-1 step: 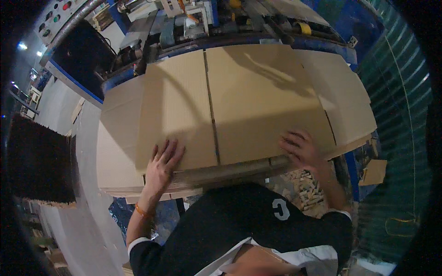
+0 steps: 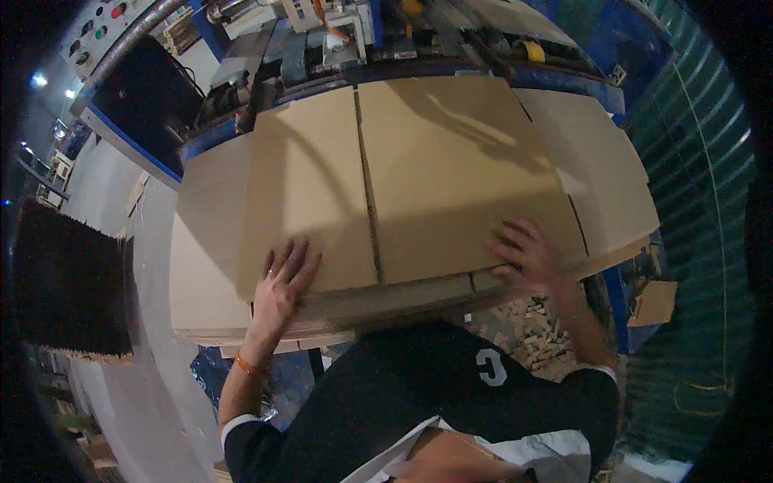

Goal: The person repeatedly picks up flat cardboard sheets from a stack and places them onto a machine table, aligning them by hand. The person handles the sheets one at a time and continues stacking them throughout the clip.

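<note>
1. Beyond the left hand (image 2: pixel 286 278) and the right hand (image 2: pixel 527 256), I see a machine (image 2: pixel 435 66).
2. Beneath both, a cardboard stack (image 2: pixel 211 241).
3. Directly under them, the top sheet (image 2: pixel 451 177); its near edge has slipped slightly forward, baring more cardboard below, so I judge it is being slid over the stack.
4. Both hands lie spread on it, pinching nothing I can see.

Walled at right with green corrugated sheeting (image 2: pixel 676 266); laid at left with grey floor (image 2: pixel 153 322); lit by white lamps (image 2: pixel 39 80).
</note>
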Available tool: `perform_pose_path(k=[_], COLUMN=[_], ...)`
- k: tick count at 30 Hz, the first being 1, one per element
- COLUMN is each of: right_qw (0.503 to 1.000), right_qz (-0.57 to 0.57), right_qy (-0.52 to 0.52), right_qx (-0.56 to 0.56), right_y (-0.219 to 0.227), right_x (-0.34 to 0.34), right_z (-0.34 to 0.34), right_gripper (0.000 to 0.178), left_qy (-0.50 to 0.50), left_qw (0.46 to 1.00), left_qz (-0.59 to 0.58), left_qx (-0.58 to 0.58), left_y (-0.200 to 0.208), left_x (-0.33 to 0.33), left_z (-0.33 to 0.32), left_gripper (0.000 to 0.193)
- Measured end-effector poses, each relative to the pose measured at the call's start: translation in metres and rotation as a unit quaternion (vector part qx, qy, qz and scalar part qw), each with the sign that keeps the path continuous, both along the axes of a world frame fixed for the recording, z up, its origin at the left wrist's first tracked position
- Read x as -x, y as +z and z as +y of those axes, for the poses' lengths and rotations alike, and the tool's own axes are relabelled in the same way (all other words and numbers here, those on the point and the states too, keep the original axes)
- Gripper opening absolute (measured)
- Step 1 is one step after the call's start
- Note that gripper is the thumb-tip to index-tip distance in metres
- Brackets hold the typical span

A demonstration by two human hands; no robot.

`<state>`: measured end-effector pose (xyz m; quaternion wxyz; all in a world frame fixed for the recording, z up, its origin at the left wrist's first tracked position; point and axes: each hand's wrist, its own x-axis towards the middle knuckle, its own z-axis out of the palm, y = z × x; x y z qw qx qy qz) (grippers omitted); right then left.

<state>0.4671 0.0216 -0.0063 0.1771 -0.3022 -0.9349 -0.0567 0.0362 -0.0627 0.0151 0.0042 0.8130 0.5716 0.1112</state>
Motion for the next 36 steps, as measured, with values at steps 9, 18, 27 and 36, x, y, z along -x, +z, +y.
perform_pose_path(k=[9,18,27,36], right_qw=[0.997,0.997,0.992,0.983], right_qz=[-0.041,-0.077,-0.047,-0.048], right_qy=[0.036,0.014,-0.061,-0.176], right_qx=[-0.045,-0.015,0.099,-0.03], right_y=[0.002,0.0,0.004,0.0], right_x=[0.035,0.007,0.027,0.056], right_z=[0.089,0.121,0.167,0.188], right_gripper=[0.061,0.069,0.061,0.043], left_qy=[-0.008,-0.006,0.021,0.243], left_qw=[0.995,0.999,0.979,0.956], left_qz=[-0.037,-0.031,-0.095,0.015], left_qx=[-0.087,-0.041,-0.18,-0.162], left_y=[-0.004,-0.01,-0.016,-0.017], left_x=[0.043,0.033,0.024,0.017], left_z=[0.072,0.06,0.134,0.195], left_gripper=[0.051,0.057,0.061,0.081])
